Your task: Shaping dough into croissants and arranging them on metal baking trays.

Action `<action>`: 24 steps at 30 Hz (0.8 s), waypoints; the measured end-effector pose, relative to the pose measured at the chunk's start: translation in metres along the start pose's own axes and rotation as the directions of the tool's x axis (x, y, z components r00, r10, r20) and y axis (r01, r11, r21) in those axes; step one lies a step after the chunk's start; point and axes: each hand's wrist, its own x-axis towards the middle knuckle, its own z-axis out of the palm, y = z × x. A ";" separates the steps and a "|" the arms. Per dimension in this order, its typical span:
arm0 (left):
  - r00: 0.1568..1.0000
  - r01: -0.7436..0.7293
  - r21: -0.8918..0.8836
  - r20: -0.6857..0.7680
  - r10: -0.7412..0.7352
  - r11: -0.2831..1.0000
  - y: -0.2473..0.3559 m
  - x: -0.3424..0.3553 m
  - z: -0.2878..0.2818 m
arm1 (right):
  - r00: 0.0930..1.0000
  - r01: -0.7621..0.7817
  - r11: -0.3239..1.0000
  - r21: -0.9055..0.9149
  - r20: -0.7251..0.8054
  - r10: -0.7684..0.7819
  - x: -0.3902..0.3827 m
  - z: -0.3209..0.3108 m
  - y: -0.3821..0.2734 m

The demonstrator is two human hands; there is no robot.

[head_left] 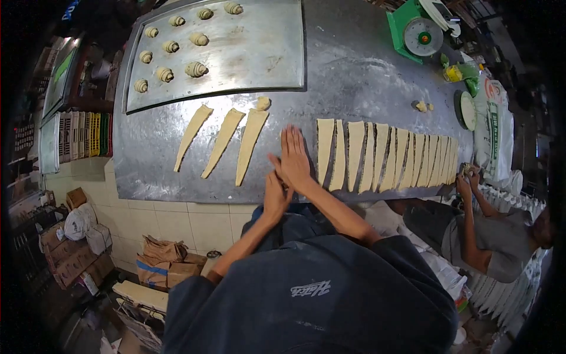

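Note:
My right hand lies flat on the metal table with its fingers straight and pointing away from me. Just below its palm, close to the near edge, my left hand has its fingers bent together; whatever they grip, if anything, is hidden. Left of my hands lie three long tapered dough strips, the nearest a dough strip with a small dough lump at its wide end. On my right a row of cut dough strips runs toward the table's right end.
A metal tray at the far left bears several rolled dough pieces. A green dial scale stands far right, near dough scraps and a round lid. Another person works at the table's right end.

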 end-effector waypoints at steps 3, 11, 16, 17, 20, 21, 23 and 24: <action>0.997 -0.069 -0.048 -0.019 0.068 0.996 -0.008 -0.004 0.004 | 0.990 -0.022 1.000 0.005 0.142 0.021 -0.021 -0.003 -0.001; 0.999 0.040 0.145 -0.027 -0.036 0.989 -0.017 0.001 -0.001 | 0.994 0.067 0.996 -0.067 0.089 -0.061 -0.024 -0.010 0.001; 1.000 0.021 0.051 0.020 -0.022 0.998 -0.015 -0.007 -0.018 | 0.999 0.041 0.994 0.103 0.006 -0.042 -0.021 -0.013 0.026; 0.996 0.080 -0.004 0.033 -0.080 0.997 -0.017 -0.008 -0.021 | 0.992 0.073 0.942 0.328 0.077 -0.104 -0.016 -0.010 0.037; 0.983 0.181 -0.115 0.056 -0.175 0.977 -0.018 -0.011 -0.035 | 0.998 -0.006 0.951 0.310 -0.054 0.023 0.000 -0.018 0.054; 0.974 0.224 -0.169 0.075 -0.214 0.960 -0.017 -0.017 -0.044 | 0.983 -0.101 0.940 0.327 -0.110 0.144 0.002 -0.019 0.062; 0.961 0.266 -0.159 0.117 -0.250 0.951 -0.022 -0.028 -0.061 | 0.979 -0.023 0.948 0.316 -0.187 0.086 -0.005 -0.016 0.069; 0.951 0.300 -0.200 0.143 -0.275 0.933 -0.027 -0.035 -0.071 | 0.961 0.085 0.979 0.186 -0.274 -0.031 -0.010 -0.022 0.058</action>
